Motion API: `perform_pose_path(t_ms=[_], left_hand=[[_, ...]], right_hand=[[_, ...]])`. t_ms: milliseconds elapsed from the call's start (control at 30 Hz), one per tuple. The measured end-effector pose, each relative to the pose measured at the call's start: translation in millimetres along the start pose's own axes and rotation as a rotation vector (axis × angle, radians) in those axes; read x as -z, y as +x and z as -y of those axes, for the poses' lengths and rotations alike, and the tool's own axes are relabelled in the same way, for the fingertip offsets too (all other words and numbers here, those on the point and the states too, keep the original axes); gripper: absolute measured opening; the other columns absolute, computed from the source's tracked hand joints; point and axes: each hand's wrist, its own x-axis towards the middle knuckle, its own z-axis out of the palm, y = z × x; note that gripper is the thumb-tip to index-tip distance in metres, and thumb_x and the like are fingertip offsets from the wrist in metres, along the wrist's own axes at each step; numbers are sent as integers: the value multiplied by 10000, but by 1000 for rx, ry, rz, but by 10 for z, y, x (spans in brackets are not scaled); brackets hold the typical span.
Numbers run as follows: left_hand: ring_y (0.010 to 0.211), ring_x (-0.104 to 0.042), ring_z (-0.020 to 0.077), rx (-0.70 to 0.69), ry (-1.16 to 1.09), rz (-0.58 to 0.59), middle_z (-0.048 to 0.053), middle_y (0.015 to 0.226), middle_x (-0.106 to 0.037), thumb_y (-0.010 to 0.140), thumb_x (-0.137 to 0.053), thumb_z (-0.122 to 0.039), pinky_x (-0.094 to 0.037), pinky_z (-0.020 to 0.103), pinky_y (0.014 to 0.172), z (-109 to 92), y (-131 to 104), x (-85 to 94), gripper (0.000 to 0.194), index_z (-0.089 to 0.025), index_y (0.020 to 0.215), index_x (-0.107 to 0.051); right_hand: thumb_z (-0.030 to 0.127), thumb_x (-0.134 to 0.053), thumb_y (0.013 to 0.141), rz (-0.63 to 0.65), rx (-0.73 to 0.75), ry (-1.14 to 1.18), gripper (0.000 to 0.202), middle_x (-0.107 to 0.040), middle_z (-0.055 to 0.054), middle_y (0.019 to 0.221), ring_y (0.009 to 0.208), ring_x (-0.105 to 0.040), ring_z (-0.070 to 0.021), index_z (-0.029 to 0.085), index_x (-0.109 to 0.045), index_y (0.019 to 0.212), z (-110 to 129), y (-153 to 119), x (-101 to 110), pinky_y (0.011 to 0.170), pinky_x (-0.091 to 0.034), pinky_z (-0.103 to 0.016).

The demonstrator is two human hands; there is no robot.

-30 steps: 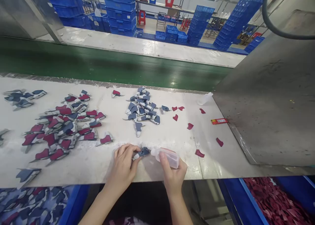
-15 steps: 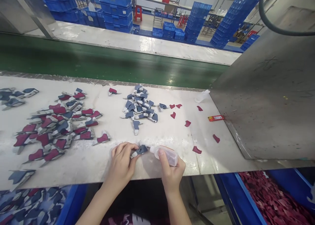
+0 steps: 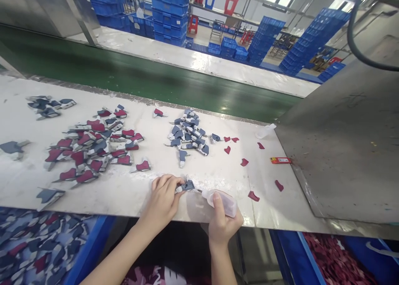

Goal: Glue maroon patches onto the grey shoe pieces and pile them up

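My left hand is closed on a small blue-and-grey plastic part, holding it low over the white tabletop, near the front edge. In my right hand is a translucent squeeze bottle, tilted with its thin nozzle pointing left at the part. The nozzle tip is at the part's right end; whether they touch I cannot tell. Beyond my hands lies a pile of similar blue-and-grey parts. Several loose maroon pieces are scattered to the right of that pile.
A heap of parts with maroon inlays lies to the left. Blue bins with parts and maroon pieces stand below the table. A metal housing bounds the right side. Behind runs a green conveyor belt; a red packet lies near the housing.
The camera view has shifted and tilted, so the whole scene sits differently. Both hands keep hold of the same part and bottle, with the nozzle still close to the part.
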Motion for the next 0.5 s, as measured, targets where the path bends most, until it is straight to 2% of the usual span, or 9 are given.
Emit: perform_pose_path(t_ms=[167,500], left_hand=[[1050,-551,251,-4,-20,6,53,1033,-664,934,-505,-156,-343,419,917,16,-13,-3,138,-204,1059,-538],[1046,-565,250,10,-45,-7,53,1034,-674,923,-531,-154,-361,419,910,13,-19,-1,125,-199,1038,-554]], right_hand=[[396,-738,790,15,22,28,272,-739,-72,678,616,-707,-234,128,-746,750,10,24,-7,557,-549,-299],[381,-726,802,133,31,23,258,-744,-82,704,650,-717,-244,126,-750,771,6,17,-10,580,-564,-314]])
